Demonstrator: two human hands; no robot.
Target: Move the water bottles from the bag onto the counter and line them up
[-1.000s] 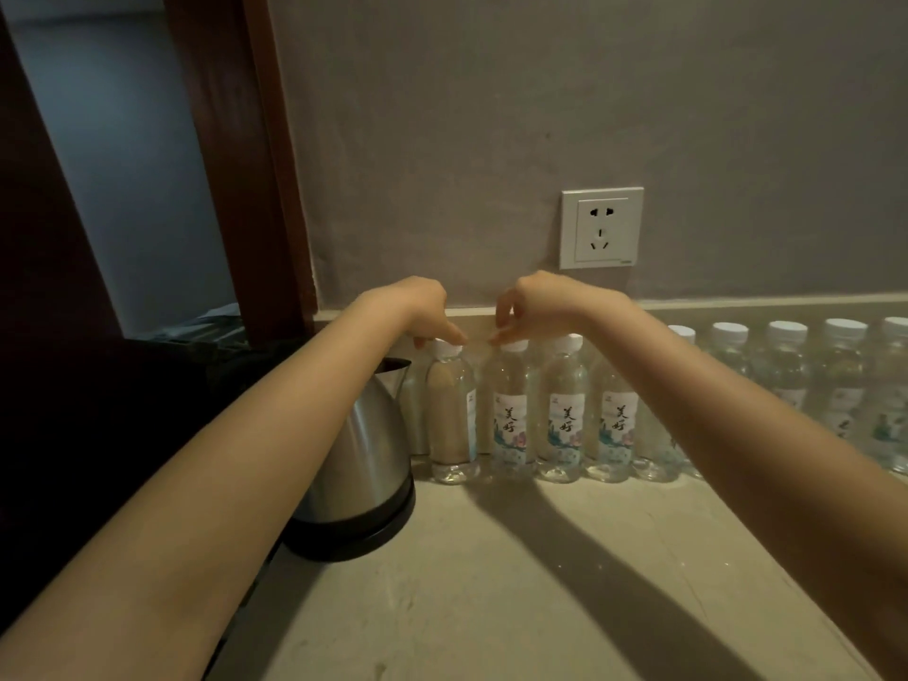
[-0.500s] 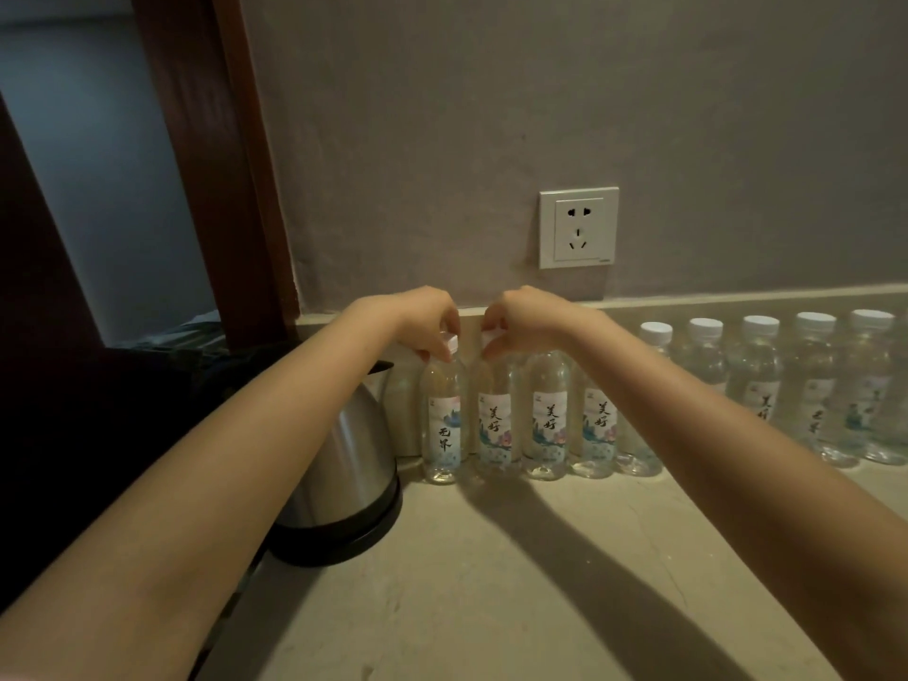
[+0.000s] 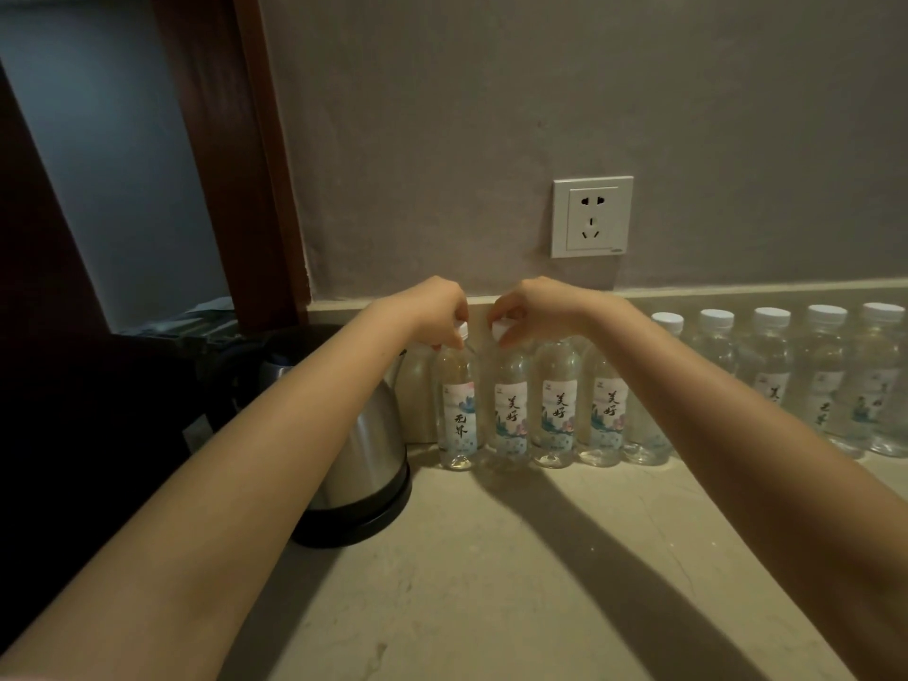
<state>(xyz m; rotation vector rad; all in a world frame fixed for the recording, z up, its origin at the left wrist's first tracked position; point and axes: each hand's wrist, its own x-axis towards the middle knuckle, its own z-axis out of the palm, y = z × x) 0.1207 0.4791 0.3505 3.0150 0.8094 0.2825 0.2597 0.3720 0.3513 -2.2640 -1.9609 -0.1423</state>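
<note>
Several clear water bottles with white caps and pale printed labels stand upright in a row along the back of the beige counter. My left hand pinches the cap of the leftmost bottle. My right hand pinches the cap of the second bottle beside it. Both bottles stand on the counter, close together. More bottles continue the row to the right, partly hidden behind my right forearm. No bag can be made out for certain.
A steel electric kettle on a black base stands just left of the row, under my left forearm. A white wall socket sits above the bottles. A dark wooden door frame and dark clutter lie at the left.
Both hands closed down onto the two leftmost caps. The leftmost bottle has turned, so its label now faces me. The view shifted slightly.
</note>
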